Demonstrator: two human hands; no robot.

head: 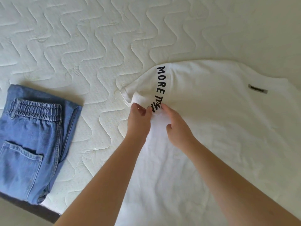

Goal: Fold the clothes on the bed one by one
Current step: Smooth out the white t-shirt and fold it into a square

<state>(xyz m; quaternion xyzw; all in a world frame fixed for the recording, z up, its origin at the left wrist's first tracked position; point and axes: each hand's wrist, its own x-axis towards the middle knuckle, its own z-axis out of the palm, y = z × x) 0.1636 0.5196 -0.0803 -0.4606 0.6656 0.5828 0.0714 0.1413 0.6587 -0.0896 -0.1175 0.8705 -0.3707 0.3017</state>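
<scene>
Quilted white mattress [84, 46] fills most of the frame, stitched in wavy lines, with its near edge showing at the lower left. At the left of the frame a pair of blue jeans [34, 141] lies already folded into a neat rectangle, waistband up, so I judge that piece done. Spread flat across the right half is a white T-shirt [219, 128], with black lettering running down its left sleeve [151, 88] and a small grey tag [258, 90] near the collar area. Both my hands meet at that sleeve, close together near the middle of the frame: my left hand [140, 118] pinches the sleeve's hem, and my right hand [175, 126] holds the cloth just beside it, fingers curled onto the fabric. The shirt has no fold in its body yet; turning this sleeve inward looks like its first fold, with everything else on it left to do.
</scene>
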